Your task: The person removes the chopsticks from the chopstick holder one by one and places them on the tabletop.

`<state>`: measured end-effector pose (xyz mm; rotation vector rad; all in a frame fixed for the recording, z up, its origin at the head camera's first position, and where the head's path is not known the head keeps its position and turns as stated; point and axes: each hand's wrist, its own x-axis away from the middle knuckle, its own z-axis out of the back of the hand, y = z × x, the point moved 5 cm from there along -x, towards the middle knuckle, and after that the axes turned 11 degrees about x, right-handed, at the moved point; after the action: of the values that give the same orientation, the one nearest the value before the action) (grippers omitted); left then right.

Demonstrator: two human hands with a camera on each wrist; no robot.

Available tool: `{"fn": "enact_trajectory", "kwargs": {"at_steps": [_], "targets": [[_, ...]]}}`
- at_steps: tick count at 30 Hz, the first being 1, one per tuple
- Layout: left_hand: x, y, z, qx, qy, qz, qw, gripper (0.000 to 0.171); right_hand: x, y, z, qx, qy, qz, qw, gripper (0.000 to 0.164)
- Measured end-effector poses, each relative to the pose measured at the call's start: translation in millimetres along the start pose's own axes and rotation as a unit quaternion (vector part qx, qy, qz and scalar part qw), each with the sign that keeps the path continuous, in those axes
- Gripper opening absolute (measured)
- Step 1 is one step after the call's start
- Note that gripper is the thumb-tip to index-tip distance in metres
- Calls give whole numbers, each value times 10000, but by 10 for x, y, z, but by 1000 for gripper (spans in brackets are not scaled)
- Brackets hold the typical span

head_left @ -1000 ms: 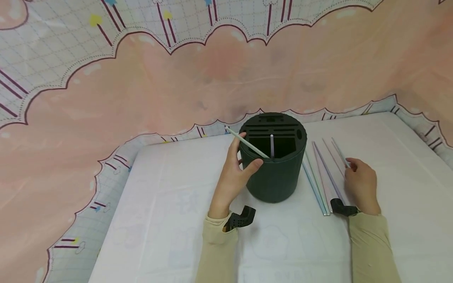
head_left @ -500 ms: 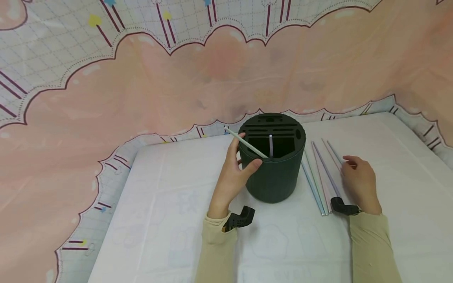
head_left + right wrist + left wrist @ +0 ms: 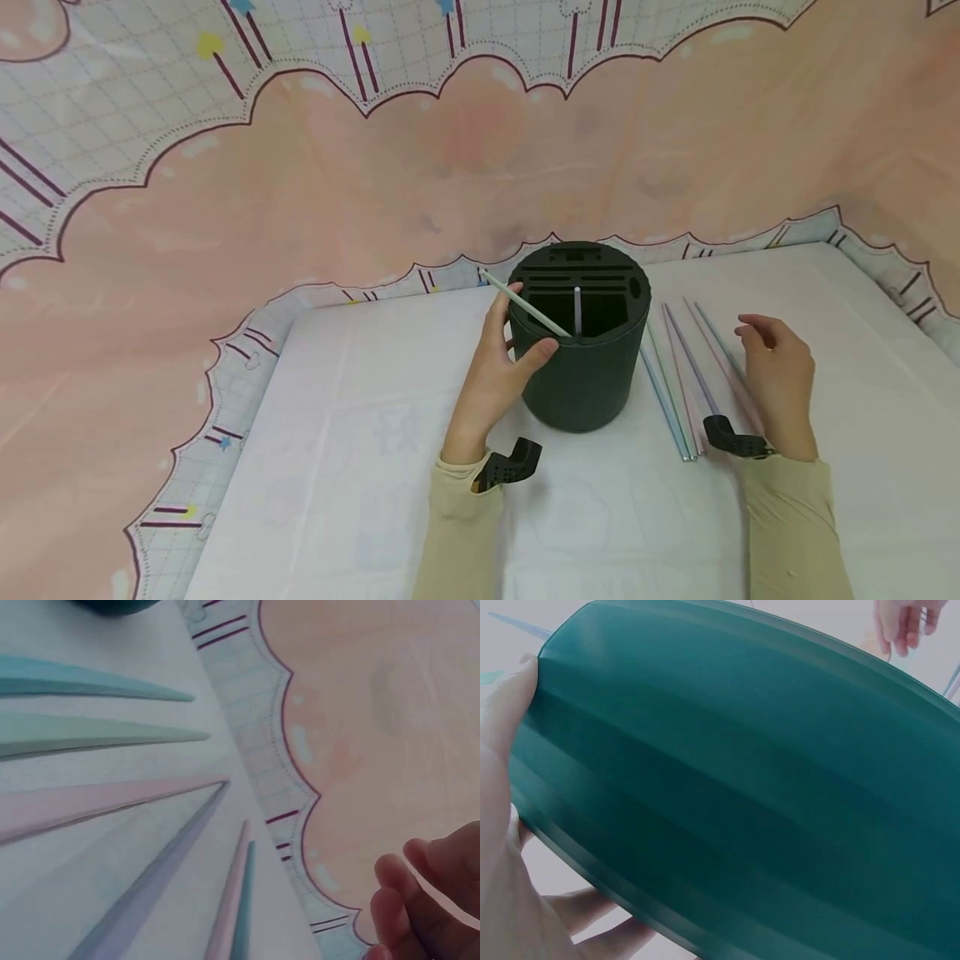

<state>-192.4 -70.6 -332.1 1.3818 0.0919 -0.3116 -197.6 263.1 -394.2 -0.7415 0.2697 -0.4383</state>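
Observation:
My left hand (image 3: 487, 392) grips the dark green utensil holder (image 3: 577, 387), thumb at the front rim and fingers round its left side. A pale green chopstick (image 3: 525, 308) leans out of the holder over the fingers, and a lilac chopstick (image 3: 577, 310) stands upright inside. My right hand (image 3: 780, 375) holds nothing, its fingers loosely bent, beside a blue chopstick (image 3: 247, 900) that lies against a pink chopstick (image 3: 226, 900). Further left lie a lilac chopstick (image 3: 154, 881), another pink one, a green chopstick (image 3: 90, 733) and a light blue chopstick (image 3: 90, 679).
A white-covered table (image 3: 360, 467) carries everything. Behind it hangs a peach cloth (image 3: 420, 183) with a scalloped printed border. Each wrist wears a black camera mount (image 3: 510, 467), and the right one overlaps the near ends of the chopsticks in the head view.
My right hand has let go of the blue chopstick, which now lies closer to the pink one, and has moved right, away from it. The left hand keeps its grip on the holder.

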Motion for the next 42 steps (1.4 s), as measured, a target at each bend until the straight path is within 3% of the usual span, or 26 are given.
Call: {"fn": "enact_trajectory", "kwargs": {"at_steps": [6,9,16,22,28,34,42], "targets": [[-12,4,1,24,-29,16,10000,75,14,-123,97,-636,402,26,9972,32],[-19,0,6,30,-62,44,10000,77,41,-242,100,-1045,580,281,9924,29],[-47,-7,2,84,-117,110,9998,81,181,-621,108,-1370,823,1029,9818,26],[-72,-7,0,15,-72,82,9999,76,337,-938,140,-2041,871,1661,9608,24],[-63,-10,4,-2,-40,40,10000,75,623,-1302,250,-2740,761,2029,9370,24],[-45,27,2,27,-61,179,9998,78,828,-1518,303,-2833,652,2481,9241,23],[71,341,-9,250,-92,141,9995,83,964,-1619,250,-2651,716,3681,8883,21]]}}
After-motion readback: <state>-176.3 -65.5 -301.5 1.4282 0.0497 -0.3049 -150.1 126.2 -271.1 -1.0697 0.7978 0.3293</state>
